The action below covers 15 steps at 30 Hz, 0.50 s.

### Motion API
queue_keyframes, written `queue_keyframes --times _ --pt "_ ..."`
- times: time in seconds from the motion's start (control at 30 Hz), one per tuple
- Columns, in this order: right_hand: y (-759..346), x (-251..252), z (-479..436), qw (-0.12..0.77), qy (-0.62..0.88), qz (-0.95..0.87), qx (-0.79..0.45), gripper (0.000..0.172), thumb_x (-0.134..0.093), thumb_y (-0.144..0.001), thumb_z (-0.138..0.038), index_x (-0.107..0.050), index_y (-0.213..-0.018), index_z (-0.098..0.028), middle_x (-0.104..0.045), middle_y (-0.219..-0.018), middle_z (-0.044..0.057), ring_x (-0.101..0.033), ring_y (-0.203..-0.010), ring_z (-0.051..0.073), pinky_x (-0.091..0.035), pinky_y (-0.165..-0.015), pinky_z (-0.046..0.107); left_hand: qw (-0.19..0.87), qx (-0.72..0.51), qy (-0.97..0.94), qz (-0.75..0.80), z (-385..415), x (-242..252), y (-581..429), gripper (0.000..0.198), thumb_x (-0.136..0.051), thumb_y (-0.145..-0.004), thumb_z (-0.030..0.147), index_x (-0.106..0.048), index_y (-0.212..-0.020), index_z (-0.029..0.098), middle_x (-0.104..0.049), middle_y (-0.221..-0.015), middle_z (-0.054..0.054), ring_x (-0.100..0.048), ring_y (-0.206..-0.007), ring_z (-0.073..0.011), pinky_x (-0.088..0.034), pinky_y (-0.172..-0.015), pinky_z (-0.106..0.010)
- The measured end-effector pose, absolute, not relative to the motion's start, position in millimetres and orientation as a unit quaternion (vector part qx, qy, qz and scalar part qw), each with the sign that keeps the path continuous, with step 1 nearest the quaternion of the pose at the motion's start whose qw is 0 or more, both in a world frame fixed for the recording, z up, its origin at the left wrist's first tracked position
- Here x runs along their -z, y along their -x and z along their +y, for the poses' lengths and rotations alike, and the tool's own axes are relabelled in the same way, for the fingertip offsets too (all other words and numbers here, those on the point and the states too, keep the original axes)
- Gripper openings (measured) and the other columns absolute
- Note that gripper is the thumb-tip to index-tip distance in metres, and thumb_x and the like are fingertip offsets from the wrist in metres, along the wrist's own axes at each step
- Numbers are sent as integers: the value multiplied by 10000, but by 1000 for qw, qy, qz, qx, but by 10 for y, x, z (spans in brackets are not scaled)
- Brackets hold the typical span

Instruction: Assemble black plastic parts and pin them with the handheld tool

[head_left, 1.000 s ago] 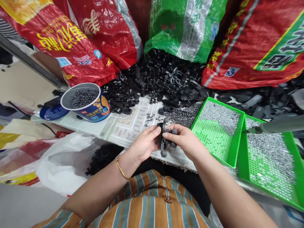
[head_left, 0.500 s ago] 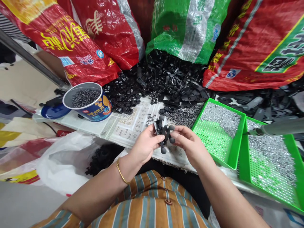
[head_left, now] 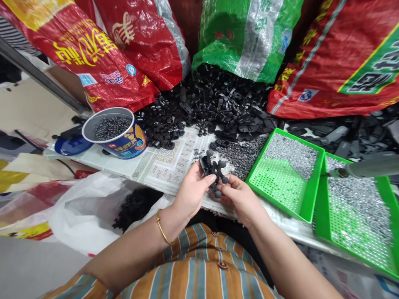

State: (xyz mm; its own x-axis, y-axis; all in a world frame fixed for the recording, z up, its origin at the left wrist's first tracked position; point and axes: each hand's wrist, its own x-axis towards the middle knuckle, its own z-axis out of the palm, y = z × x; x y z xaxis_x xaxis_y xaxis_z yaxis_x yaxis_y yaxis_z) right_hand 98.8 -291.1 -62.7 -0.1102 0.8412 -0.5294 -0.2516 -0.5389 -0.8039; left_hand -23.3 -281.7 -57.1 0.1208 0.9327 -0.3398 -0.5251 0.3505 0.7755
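In my left hand (head_left: pixel 193 189) is a black plastic part with round-ended arms (head_left: pixel 216 172), pinched between thumb and fingers above the near edge of the table. My right hand (head_left: pixel 240 197) has its thumb and fingers closed at the lower right of the same part, touching one of its round ends. Its fingertips are partly hidden behind the part, so whether they grip it or a smaller piece is hard to see. Just beyond my hands, tiny dark pieces (head_left: pixel 245 155) are spread over the patterned table cover (head_left: pixel 170 174).
Two green perforated trays (head_left: pixel 307 203) with small silvery pieces stand at the right, a grey tube over one. A blue tub (head_left: pixel 124 147) of small dark beads stands left. Black plastic parts (head_left: pixel 215 99) are heaped behind, below red sacks (head_left: pixel 118 79) and a green sack (head_left: pixel 218 54).
My right hand has moved down and left, from the part's upper right arms to its lower end. The black part has turned slightly in my left hand.
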Motion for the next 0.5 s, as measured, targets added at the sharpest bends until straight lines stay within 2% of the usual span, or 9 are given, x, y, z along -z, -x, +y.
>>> queue_keyframes --times 0.07,0.17,0.3,0.4,0.5 --pt "-968 622 -2913 394 549 -272 -685 264 -711 -556 -257 -490 -679 -183 -515 -564 -74 -491 -501 60 -432 -519 201 701 -521 -255 415 -2824 586 215 386 -614 -686 70 -549 -1045 195 -604 -1114 -38 -532 -1067 -174 -412 -931 -311" --pt "-951 618 -2926 392 561 -261 -681 247 -698 -565 -233 -487 -684 -186 -516 -552 -76 -484 -475 56 -434 -492 191 692 -522 -272 417 -2823 598 201 392 -602 -705 80 -545 -1070 208 -603 -1121 -33 -524 -1083 -173 -408 -934 -299" --pt "-1021 601 -2949 356 536 -248 -725 248 -696 -617 -293 -508 -737 -185 -565 -581 -43 -531 -502 76 -449 -513 204 693 -513 -265 433 -2800 597 227 538 -593 -727 104 -448 -1224 250 -597 -1122 -39 -567 -990 -166 -476 -740 -234" --pt "-1127 557 -2916 376 558 -316 -669 289 -711 -630 -355 -549 -796 -182 -566 -637 -32 -531 -539 81 -433 -522 207 703 -500 -253 438 -2795 607 251 656 -610 -720 128 -365 -1305 294 -600 -1120 -36 -591 -879 -150 -458 -586 -185" --pt "-1198 517 -2827 399 577 -391 -596 334 -699 -650 -387 -587 -888 -181 -575 -739 -15 -519 -589 84 -413 -537 216 704 -490 -259 444 -2811 632 252 670 -632 -707 148 -378 -1305 311 -592 -1147 -33 -586 -836 -135 -421 -510 -149"
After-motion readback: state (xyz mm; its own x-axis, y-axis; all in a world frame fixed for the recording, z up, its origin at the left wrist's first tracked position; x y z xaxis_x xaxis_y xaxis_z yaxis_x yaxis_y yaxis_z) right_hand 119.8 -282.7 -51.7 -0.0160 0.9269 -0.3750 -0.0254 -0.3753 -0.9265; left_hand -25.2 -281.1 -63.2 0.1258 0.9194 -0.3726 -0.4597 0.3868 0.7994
